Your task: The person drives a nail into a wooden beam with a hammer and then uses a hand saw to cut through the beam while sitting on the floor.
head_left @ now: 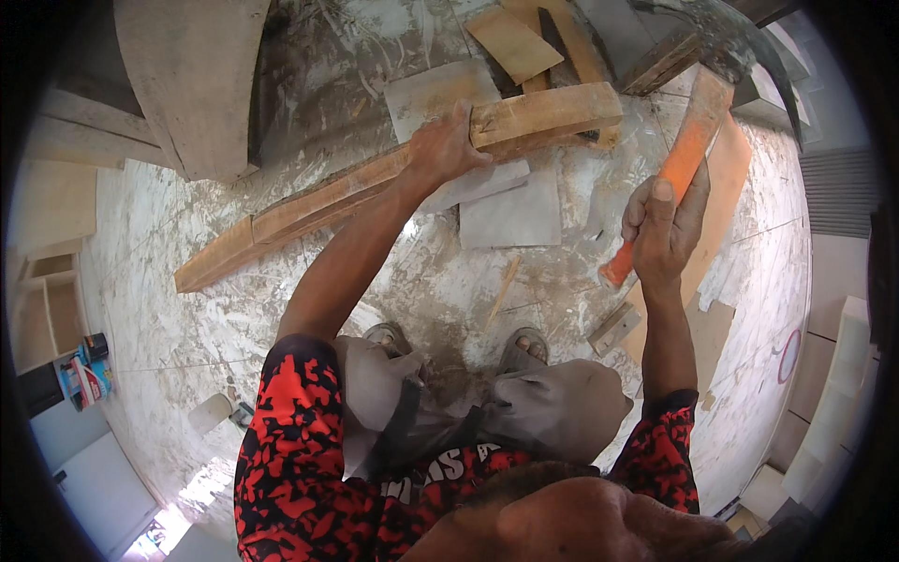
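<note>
A long squared wooden beam (328,195) lies aslant over the floor in front of me, its right end raised on other boards. My left hand (445,145) is closed over the beam right of its middle, thumb and fingers to either side. Raised at the right, my right hand (667,220) wraps round the orange handle of a hammer (695,131). The hammer's dark, curved metal head is at the upper right, partly lost in shadow, apart from the beam.
Flat offcuts (510,211) and a thin brown board (515,45) lie round the beam. A tapered wooden panel (192,84) stands at the far left. A long tan sheet (726,201) and a small wood block (613,328) lie at right. My sandalled feet (529,345) are close by.
</note>
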`<state>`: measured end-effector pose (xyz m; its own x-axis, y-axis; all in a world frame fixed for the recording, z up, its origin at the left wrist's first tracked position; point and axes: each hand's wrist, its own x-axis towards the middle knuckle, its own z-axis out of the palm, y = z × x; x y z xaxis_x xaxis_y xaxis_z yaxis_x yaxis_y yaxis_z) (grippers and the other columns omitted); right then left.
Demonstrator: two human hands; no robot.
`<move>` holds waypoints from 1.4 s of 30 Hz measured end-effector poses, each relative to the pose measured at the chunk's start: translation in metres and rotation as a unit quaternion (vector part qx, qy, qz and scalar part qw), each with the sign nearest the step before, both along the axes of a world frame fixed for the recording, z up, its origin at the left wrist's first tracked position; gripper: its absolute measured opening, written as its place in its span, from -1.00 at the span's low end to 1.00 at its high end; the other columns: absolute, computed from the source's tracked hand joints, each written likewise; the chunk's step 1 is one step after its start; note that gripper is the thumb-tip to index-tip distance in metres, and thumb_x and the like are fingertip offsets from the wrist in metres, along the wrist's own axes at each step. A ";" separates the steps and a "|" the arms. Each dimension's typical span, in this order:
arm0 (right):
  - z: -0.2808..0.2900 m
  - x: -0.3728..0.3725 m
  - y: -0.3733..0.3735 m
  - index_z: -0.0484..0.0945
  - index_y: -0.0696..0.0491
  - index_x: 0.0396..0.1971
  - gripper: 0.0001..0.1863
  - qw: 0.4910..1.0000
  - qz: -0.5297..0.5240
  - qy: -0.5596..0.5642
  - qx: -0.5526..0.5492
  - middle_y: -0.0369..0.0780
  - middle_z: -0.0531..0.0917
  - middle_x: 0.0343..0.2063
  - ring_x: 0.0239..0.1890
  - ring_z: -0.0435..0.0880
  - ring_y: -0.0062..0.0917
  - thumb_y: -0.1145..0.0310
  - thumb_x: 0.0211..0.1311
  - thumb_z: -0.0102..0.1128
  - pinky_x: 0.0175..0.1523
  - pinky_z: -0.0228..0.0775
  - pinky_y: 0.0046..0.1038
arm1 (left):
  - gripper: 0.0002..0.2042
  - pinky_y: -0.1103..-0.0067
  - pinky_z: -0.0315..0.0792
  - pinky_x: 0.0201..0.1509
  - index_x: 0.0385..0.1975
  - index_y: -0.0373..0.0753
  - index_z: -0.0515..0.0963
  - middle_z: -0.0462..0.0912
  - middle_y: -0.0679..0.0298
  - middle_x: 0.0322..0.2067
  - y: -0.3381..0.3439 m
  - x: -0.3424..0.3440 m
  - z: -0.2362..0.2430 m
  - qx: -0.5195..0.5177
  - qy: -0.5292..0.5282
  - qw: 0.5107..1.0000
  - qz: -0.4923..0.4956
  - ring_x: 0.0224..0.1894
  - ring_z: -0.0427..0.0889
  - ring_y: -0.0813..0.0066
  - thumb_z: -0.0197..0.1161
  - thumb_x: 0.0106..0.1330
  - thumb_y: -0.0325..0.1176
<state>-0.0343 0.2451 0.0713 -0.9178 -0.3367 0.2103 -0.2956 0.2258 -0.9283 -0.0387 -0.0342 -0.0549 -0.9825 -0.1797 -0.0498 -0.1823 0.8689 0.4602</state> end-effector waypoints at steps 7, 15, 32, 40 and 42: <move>-0.027 0.002 -0.006 0.18 0.21 0.29 -0.43 0.974 0.098 -0.110 0.169 -0.09 0.55 -0.35 -0.33 0.53 -0.39 0.17 0.43 -0.10 -0.13 0.36 -0.39 | -0.18 0.18 0.49 -0.15 0.01 -0.30 0.27 0.61 -0.09 -0.26 -0.005 0.006 0.012 0.016 -0.007 1.000 -0.005 -0.21 0.62 -0.05 0.48 -0.16 0.09; -0.044 -0.016 -0.002 0.14 0.19 0.32 -0.41 0.978 0.042 0.188 0.076 -0.18 0.59 -0.41 -0.43 0.58 -0.49 0.12 0.45 -0.11 -0.27 0.43 -0.46 | -0.15 0.19 0.47 -0.15 0.08 -0.26 0.25 0.61 -0.07 -0.28 0.002 -0.006 0.000 0.007 0.017 1.000 -0.014 -0.19 0.63 -0.05 0.49 -0.16 0.09; -0.048 0.008 -0.002 0.09 0.18 0.33 -0.38 0.967 0.129 -0.059 0.212 -0.28 0.49 -0.53 -0.59 0.43 -0.68 0.07 0.46 -0.13 -0.49 0.31 -0.60 | 0.00 0.23 0.49 -0.06 0.24 -0.44 0.15 0.58 -0.14 -0.15 -0.009 0.001 0.016 -0.005 -0.042 0.999 -0.021 -0.12 0.60 -0.03 0.46 -0.12 0.08; -0.017 -0.002 -0.002 0.03 0.17 0.36 -0.37 0.998 0.036 0.056 -0.007 -0.27 0.47 -0.60 -0.57 0.47 -0.62 0.18 0.43 -0.10 -0.43 0.36 -0.51 | -0.18 0.20 0.50 -0.11 0.01 -0.34 0.30 0.61 -0.09 -0.24 0.000 0.002 0.005 -0.021 -0.014 1.000 0.001 -0.17 0.63 -0.03 0.49 -0.17 0.08; -0.060 -0.003 0.003 0.05 0.16 0.35 -0.39 0.980 0.079 0.099 0.152 -0.31 0.41 -0.63 -0.62 0.41 -0.68 0.18 0.44 -0.12 -0.49 0.31 -0.58 | -0.18 0.20 0.50 -0.12 0.01 -0.33 0.31 0.61 -0.09 -0.25 0.002 0.003 0.008 -0.001 -0.030 0.999 -0.012 -0.18 0.63 -0.04 0.49 -0.17 0.09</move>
<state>-0.0376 0.2483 0.0115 -0.8006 -0.5463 0.2463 -0.5163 0.4202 -0.7462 -0.0359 -0.0326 -0.0467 -0.9819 -0.1558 -0.1079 -0.1879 0.8743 0.4475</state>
